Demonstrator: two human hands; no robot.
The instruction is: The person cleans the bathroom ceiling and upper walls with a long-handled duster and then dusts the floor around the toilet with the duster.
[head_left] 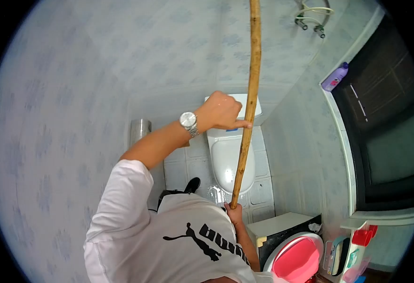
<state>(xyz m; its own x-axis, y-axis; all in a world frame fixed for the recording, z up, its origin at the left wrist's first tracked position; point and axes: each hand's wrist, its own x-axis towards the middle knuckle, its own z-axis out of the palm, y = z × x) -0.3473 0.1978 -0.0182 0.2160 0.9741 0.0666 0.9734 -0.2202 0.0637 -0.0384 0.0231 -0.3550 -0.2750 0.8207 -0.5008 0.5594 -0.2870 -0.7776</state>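
Observation:
A long wooden stick [254, 61] runs from the top edge of the head view down to my waist. My right hand [235, 214] is wrapped round its lower end. Higher up, my left hand [222, 111] has its fingers curled, with one digit stretched out to touch the stick's side. The inside of that hand is hidden, so I cannot tell if anything is in it. A silver watch [188, 120] is on my left wrist. Behind the stick stands a white toilet [221, 160] with its lid down. A small blue patch shows just below my left hand.
Patterned walls enclose the tiled floor [176, 170]. A metal cylinder [141, 129] stands left. At right are a purple bottle [335, 78] by a dark window, a pale cabinet [277, 224], a pink basin [296, 259] and a shelf with red cups [361, 237]. Hoses [315, 9] hang at upper right.

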